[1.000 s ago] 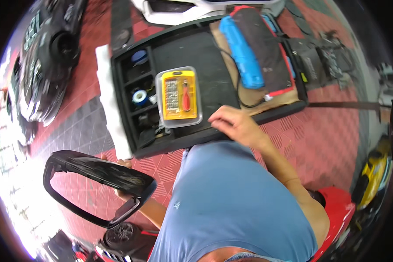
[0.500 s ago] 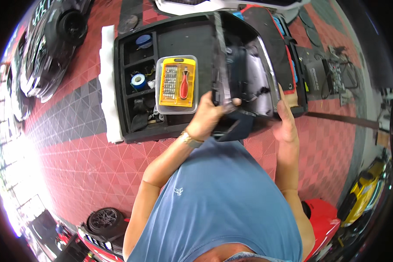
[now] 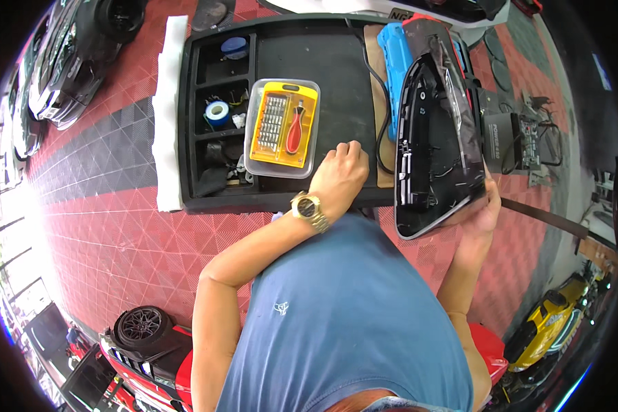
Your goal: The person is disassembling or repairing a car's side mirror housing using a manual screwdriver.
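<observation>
A long black car lamp housing (image 3: 438,147) with a grey rim stands tilted at the right end of the cart, its hollow side facing left. My right hand (image 3: 486,206) grips its lower right edge; some of those fingers are hidden behind it. Over the front of the black cart top (image 3: 316,55), my left hand (image 3: 339,177) is curled with knuckles up, apart from the housing. Its fingertips are out of sight, so anything in them is hidden. Close by on its left lies a yellow screwdriver bit set (image 3: 287,127) with a red-handled screwdriver, on a clear plastic box (image 3: 253,161).
Compartments at the cart's left hold a blue-and-white tape roll (image 3: 217,112) and a blue round container (image 3: 234,47). A blue tool (image 3: 394,58) and a black cable (image 3: 384,89) lie beside the housing. White padding (image 3: 172,123) lines the left edge. Cars stand around.
The housing has moved right and turned, held now by my right hand alone. My left hand has let go of it and curled up. The blue tool and cable have come into view.
</observation>
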`<state>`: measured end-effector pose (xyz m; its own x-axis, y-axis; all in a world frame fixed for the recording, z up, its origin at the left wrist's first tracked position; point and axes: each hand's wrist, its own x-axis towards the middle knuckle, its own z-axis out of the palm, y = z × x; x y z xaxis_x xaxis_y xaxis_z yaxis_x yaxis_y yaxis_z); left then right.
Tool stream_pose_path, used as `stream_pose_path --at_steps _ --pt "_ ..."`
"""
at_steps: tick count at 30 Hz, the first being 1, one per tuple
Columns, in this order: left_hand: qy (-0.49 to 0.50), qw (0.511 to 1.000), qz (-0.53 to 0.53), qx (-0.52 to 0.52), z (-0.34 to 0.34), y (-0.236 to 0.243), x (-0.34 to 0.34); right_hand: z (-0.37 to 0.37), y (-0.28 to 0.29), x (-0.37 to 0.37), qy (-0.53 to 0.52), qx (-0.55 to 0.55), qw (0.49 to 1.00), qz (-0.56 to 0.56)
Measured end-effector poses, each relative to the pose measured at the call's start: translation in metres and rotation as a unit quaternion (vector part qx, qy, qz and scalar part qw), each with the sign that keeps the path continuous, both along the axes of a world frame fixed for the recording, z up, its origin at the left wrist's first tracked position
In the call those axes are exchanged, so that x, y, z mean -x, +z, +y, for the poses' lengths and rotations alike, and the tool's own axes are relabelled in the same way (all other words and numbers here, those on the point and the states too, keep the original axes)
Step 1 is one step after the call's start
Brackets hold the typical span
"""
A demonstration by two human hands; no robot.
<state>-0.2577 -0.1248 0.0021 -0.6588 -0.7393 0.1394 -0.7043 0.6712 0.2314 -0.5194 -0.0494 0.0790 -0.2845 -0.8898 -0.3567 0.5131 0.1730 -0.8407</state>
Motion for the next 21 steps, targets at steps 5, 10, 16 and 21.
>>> stream_pose_path --at_steps 5,10,16,21 --pt "0.013 1.000 -0.006 -0.027 -0.006 -0.025 0.001 -0.014 -0.011 -0.028 -0.006 -0.043 0.998 0.045" --pt "0.023 0.998 0.053 -0.028 0.001 -0.043 -0.007 -0.027 -0.021 -0.040 0.088 0.002 0.996 0.011" --pt "0.129 0.980 0.041 -0.145 0.007 -0.022 0.006 -0.030 -0.025 -0.039 0.079 0.004 0.997 0.011" --pt "0.081 0.995 0.014 -0.061 0.002 -0.028 0.010 -0.028 -0.026 -0.032 0.069 0.003 0.997 0.026"
